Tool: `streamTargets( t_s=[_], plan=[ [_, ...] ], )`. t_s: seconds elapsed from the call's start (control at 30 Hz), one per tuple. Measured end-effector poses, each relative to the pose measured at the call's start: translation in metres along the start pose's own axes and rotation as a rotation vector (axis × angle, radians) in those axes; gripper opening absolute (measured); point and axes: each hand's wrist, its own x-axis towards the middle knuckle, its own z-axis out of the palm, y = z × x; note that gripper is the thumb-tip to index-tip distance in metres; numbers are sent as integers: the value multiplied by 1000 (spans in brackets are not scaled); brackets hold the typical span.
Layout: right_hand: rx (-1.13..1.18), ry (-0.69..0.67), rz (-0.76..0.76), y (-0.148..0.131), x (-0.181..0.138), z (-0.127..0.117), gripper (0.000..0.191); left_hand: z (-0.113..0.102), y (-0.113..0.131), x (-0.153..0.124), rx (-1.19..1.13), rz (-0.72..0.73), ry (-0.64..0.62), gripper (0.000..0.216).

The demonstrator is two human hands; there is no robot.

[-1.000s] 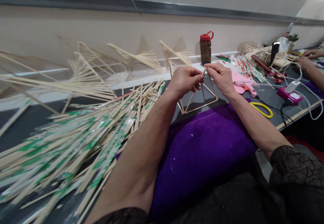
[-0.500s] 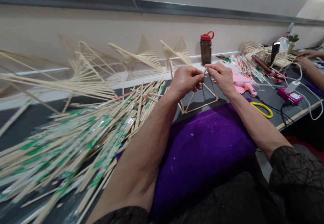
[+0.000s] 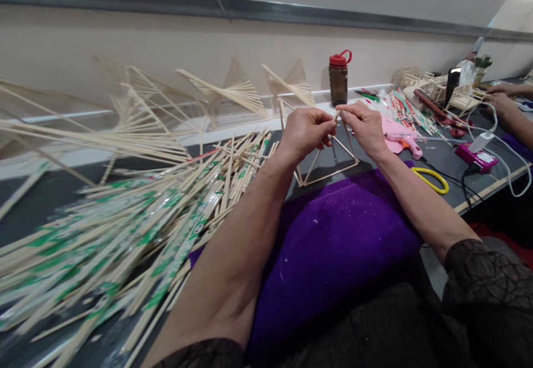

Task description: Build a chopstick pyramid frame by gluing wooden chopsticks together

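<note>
A small frame of joined wooden chopsticks (image 3: pixel 331 174) stands on the dark table at the edge of a purple cloth (image 3: pixel 333 246). My left hand (image 3: pixel 308 130) is closed at the frame's upper corner, thumb and fingers pinching a stick there. From the other side my right hand (image 3: pixel 363 127) pinches the same top joint between thumb and forefinger. The fingertips of both hands nearly meet, and they partly hide the joint. To the right of my right hand lies a pink glue gun (image 3: pixel 410 141) on pink sheet material.
Wrapped chopsticks (image 3: pixel 158 229) are heaped on the left. Fan-shaped stick models (image 3: pixel 233 96) stand along the wall near a red-capped bottle (image 3: pixel 338 82). Yellow-handled scissors (image 3: pixel 431 180), a purple power adapter (image 3: pixel 477 157) with cables, and another person's hand (image 3: pixel 502 104) are to the right.
Almost nothing differs. Both hands keep their pinch at the top of the frame, while the view has shifted very slightly.
</note>
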Motion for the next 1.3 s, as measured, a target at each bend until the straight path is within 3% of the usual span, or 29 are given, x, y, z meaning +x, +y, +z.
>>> streamTargets(
  t_s=[0.27, 1.3],
  plan=[
    [28, 14, -91, 14, 3, 3, 18, 2, -2, 1, 33, 11, 23, 10],
    [-3, 43, -102, 16, 3, 4, 20, 5, -2, 1, 23, 19, 49, 10]
  ],
)
